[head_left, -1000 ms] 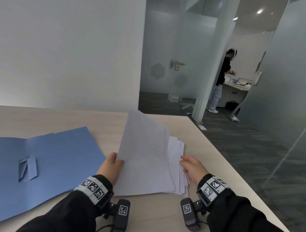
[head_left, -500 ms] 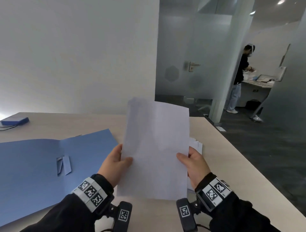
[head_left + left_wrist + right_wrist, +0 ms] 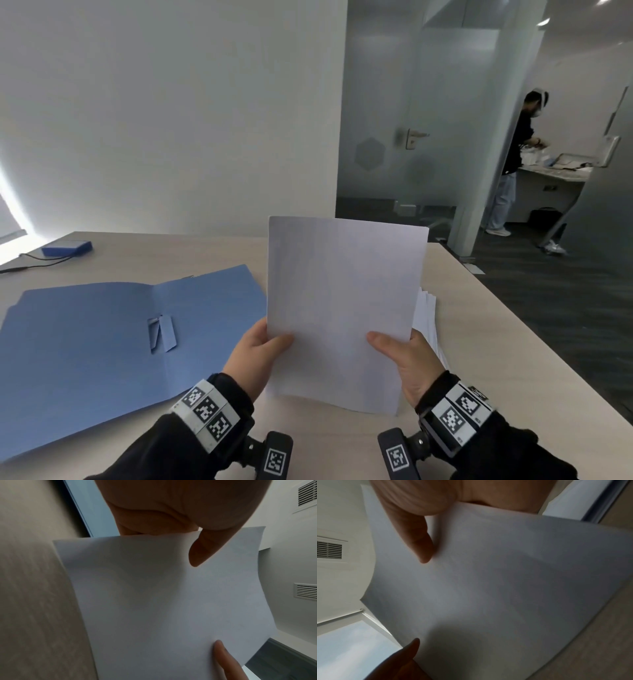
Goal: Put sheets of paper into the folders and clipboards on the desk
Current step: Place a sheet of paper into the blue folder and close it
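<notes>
I hold a white sheet of paper (image 3: 342,308) upright above the desk, one hand at each side edge. My left hand (image 3: 255,353) pinches its left edge, thumb on the front and fingers behind. My right hand (image 3: 402,358) pinches the right edge the same way. Both wrist views show the sheet (image 3: 163,601) (image 3: 496,581) from close up with a thumb pressed on it. An open blue folder (image 3: 102,349) lies flat on the desk to the left, with a small flap (image 3: 162,334) near its crease. The paper stack (image 3: 426,318) lies behind the held sheet, mostly hidden.
The light wooden desk (image 3: 486,383) ends at the right, with dark floor beyond. A small blue box (image 3: 66,247) with a black cable sits at the far left corner. A person (image 3: 513,161) stands at another desk behind glass partitions.
The sheet rose off the stack to upright. My right hand left the stack and took hold of the sheet's right edge. The head view shifted, bringing more of the folder into view.
</notes>
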Demonstrator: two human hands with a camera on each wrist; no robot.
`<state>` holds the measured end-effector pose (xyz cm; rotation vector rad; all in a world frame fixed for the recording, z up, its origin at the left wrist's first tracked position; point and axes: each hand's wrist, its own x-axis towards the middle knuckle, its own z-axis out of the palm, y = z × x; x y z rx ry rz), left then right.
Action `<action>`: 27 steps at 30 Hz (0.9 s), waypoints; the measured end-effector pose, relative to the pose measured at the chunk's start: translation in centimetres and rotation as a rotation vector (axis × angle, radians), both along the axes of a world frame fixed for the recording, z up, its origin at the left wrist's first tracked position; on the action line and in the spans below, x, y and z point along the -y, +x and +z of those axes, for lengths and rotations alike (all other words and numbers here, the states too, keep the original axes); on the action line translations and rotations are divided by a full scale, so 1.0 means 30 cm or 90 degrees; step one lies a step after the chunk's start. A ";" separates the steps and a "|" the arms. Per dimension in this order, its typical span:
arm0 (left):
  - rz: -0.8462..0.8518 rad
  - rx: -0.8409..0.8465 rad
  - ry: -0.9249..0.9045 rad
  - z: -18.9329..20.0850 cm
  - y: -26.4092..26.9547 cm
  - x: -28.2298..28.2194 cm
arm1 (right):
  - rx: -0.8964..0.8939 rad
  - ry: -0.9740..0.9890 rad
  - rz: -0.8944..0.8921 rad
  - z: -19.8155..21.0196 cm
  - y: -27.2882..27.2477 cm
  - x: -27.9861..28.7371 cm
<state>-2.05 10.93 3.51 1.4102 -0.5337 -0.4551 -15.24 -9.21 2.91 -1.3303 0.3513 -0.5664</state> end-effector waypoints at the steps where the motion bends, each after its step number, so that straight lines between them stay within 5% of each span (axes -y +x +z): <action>1: 0.005 -0.005 0.005 -0.008 -0.001 0.003 | -0.005 0.004 -0.003 -0.005 0.000 -0.002; 7: 0.049 -0.007 0.068 -0.046 0.014 -0.004 | -0.042 -0.008 0.000 -0.018 0.004 -0.007; 13: 0.147 -0.068 0.048 -0.043 0.084 -0.095 | -0.115 -0.156 0.054 -0.016 0.064 -0.084; 27: 0.194 -0.052 0.224 -0.035 0.124 -0.522 | -0.286 -0.337 0.091 -0.001 0.521 -0.213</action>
